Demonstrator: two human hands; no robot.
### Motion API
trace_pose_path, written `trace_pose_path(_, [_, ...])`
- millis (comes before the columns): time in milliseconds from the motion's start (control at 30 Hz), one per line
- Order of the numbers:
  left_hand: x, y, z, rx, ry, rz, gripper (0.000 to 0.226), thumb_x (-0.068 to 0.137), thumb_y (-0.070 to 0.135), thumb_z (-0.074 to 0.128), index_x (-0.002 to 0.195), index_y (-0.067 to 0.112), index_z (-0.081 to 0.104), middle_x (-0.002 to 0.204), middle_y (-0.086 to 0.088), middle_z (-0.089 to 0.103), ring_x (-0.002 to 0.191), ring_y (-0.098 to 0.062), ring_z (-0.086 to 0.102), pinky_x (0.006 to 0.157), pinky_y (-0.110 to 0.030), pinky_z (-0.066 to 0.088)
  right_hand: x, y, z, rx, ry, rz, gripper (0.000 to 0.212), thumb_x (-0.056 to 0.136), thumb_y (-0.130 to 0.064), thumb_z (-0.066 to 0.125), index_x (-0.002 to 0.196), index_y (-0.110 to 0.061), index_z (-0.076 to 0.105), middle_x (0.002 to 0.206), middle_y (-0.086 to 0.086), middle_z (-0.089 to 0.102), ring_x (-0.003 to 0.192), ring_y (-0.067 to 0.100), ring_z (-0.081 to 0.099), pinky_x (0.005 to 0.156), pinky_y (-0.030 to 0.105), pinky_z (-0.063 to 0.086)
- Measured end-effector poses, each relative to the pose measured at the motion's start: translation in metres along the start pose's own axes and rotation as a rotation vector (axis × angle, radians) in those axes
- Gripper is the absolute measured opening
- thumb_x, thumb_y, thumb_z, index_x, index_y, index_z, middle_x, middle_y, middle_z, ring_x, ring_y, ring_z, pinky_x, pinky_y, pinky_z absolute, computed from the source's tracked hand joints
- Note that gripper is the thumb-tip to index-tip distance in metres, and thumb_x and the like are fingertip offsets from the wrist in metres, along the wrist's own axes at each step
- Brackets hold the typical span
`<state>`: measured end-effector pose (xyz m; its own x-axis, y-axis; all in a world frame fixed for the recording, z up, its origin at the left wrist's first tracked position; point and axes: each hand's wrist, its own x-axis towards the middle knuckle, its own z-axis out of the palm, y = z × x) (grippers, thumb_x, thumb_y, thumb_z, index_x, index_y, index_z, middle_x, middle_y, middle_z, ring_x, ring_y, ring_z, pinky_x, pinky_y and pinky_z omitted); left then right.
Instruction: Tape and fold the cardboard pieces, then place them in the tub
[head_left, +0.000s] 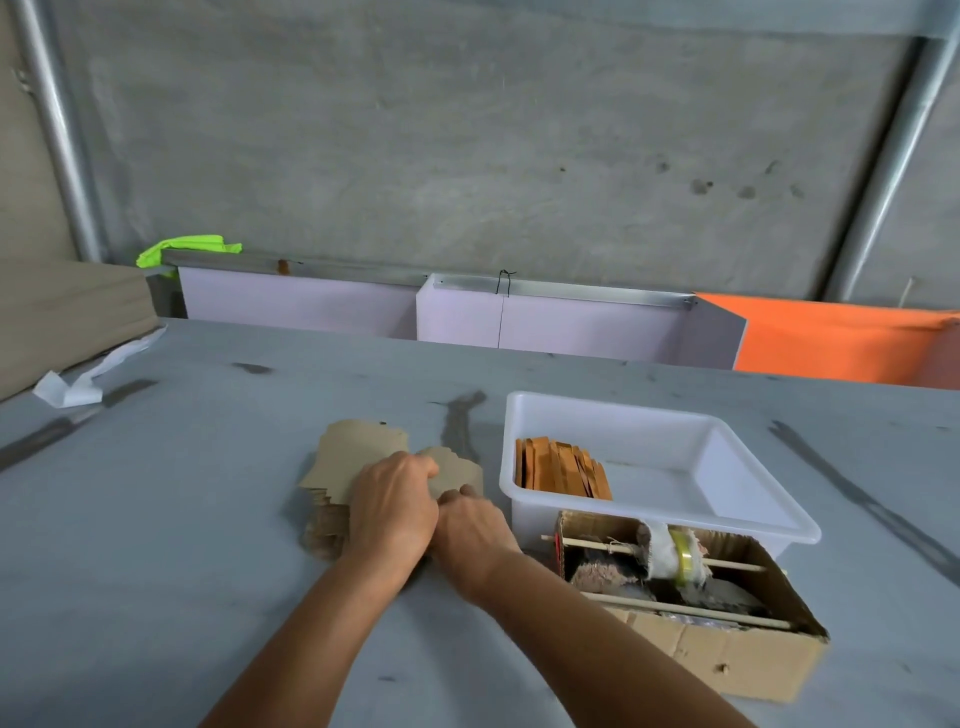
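Note:
A stack of flat brown cardboard pieces (347, 457) lies on the grey table (208, 519) left of a white plastic tub (727, 499). Several folded orange-brown pieces (561, 465) stand on edge in the tub's left end. My left hand (392, 506) and my right hand (475, 530) sit side by side over the near right part of the stack, fingers curled onto one cardboard piece (452, 465) that lies on top. The fingertips are hidden under the knuckles.
A cardboard box (727, 654) in front of the tub holds a tape roll (680, 553) on a wooden stick, plus rags. White paper scraps (78, 384) lie at the far left. A low lilac panel and an orange sheet border the table's far edge.

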<state>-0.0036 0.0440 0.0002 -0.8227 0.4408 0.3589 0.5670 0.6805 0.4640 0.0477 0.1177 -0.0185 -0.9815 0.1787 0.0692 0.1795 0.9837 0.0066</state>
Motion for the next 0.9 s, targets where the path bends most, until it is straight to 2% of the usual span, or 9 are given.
trace_pose_path(67, [-0.004, -0.003, 0.002, -0.027, -0.013, 0.0, 0.044, 0.084, -0.007, 0.043, 0.112, 0.018, 0.067, 0.121, -0.005, 0.064, 0.111, -0.021, 0.056, 0.092, -0.029, 0.042, -0.002, -0.003, 0.006, -0.058, 0.028, -0.014, 0.031, 0.093, 0.002, 0.046, 0.123, 0.001, 0.051, 0.12, 0.022, 0.052, 0.114, 0.033, 0.043, 0.088, 0.039, 0.045])
trace_pose_path(167, [-0.009, -0.005, 0.002, -0.075, 0.006, -0.006, 0.049, 0.084, -0.007, 0.042, 0.122, 0.016, 0.062, 0.126, -0.002, 0.061, 0.119, -0.02, 0.053, 0.094, -0.026, 0.04, 0.0, -0.003, 0.012, -0.099, 0.08, -0.037, 0.026, 0.093, 0.003, 0.04, 0.115, 0.005, 0.055, 0.114, 0.024, 0.054, 0.109, 0.036, 0.047, 0.081, 0.039, 0.045])
trace_pose_path(267, [-0.014, -0.008, -0.003, -0.116, 0.065, -0.01, 0.049, 0.084, -0.008, 0.044, 0.122, 0.016, 0.063, 0.123, -0.003, 0.063, 0.117, -0.02, 0.054, 0.089, -0.024, 0.04, 0.004, -0.001, 0.011, -0.059, 0.141, -0.019, 0.026, 0.094, 0.003, 0.037, 0.106, 0.004, 0.06, 0.107, 0.023, 0.06, 0.104, 0.036, 0.053, 0.077, 0.039, 0.044])
trace_pose_path(367, [-0.02, -0.016, -0.01, -0.176, 0.145, -0.012, 0.047, 0.081, -0.011, 0.044, 0.115, 0.013, 0.067, 0.115, -0.008, 0.067, 0.111, -0.026, 0.058, 0.087, -0.027, 0.041, 0.001, 0.002, 0.009, -0.008, 0.174, 0.02, 0.021, 0.092, -0.003, 0.044, 0.1, 0.0, 0.063, 0.102, 0.019, 0.064, 0.097, 0.034, 0.058, 0.076, 0.038, 0.043])
trace_pose_path(533, [-0.026, -0.027, -0.018, -0.306, 0.175, -0.048, 0.042, 0.082, -0.012, 0.048, 0.11, 0.01, 0.07, 0.105, -0.011, 0.07, 0.101, -0.027, 0.062, 0.078, -0.019, 0.036, -0.002, 0.013, -0.011, 0.137, 0.338, 0.241, 0.02, 0.088, -0.002, 0.048, 0.096, -0.007, 0.065, 0.093, 0.013, 0.067, 0.084, 0.029, 0.06, 0.068, 0.03, 0.039])
trace_pose_path(633, [-0.024, -0.027, -0.02, -0.381, 0.165, -0.082, 0.036, 0.083, -0.003, 0.058, 0.116, 0.007, 0.066, 0.114, -0.011, 0.067, 0.106, -0.027, 0.062, 0.094, -0.027, 0.043, -0.005, 0.013, -0.031, 0.118, 0.436, 0.257, 0.024, 0.086, -0.001, 0.038, 0.091, -0.009, 0.06, 0.083, 0.01, 0.063, 0.072, 0.026, 0.051, 0.062, 0.029, 0.03])
trace_pose_path(733, [-0.017, -0.023, -0.02, -0.428, 0.142, -0.118, 0.045, 0.08, 0.007, 0.07, 0.123, 0.008, 0.06, 0.119, -0.01, 0.064, 0.106, -0.025, 0.06, 0.094, -0.033, 0.045, -0.012, 0.017, -0.048, 0.095, 0.544, 0.226, 0.022, 0.085, -0.005, 0.035, 0.093, -0.011, 0.053, 0.074, 0.009, 0.053, 0.068, 0.029, 0.048, 0.06, 0.031, 0.026])
trace_pose_path(800, [-0.013, -0.019, -0.02, -0.456, 0.135, -0.118, 0.052, 0.078, 0.013, 0.075, 0.127, 0.01, 0.057, 0.122, -0.007, 0.062, 0.105, -0.02, 0.06, 0.092, -0.03, 0.045, -0.015, 0.023, -0.057, 0.125, 0.616, 0.244, 0.021, 0.084, 0.0, 0.044, 0.099, -0.009, 0.056, 0.08, 0.011, 0.061, 0.065, 0.027, 0.042, 0.059, 0.03, 0.027])
trace_pose_path(900, [-0.008, -0.012, -0.02, -0.545, 0.144, -0.134, 0.062, 0.077, 0.018, 0.077, 0.132, 0.013, 0.051, 0.126, -0.003, 0.057, 0.105, -0.018, 0.058, 0.091, -0.031, 0.045, -0.02, 0.036, -0.067, 0.411, 0.721, 0.336, 0.014, 0.084, -0.001, 0.049, 0.087, -0.008, 0.06, 0.073, 0.012, 0.062, 0.063, 0.03, 0.05, 0.055, 0.034, 0.039])
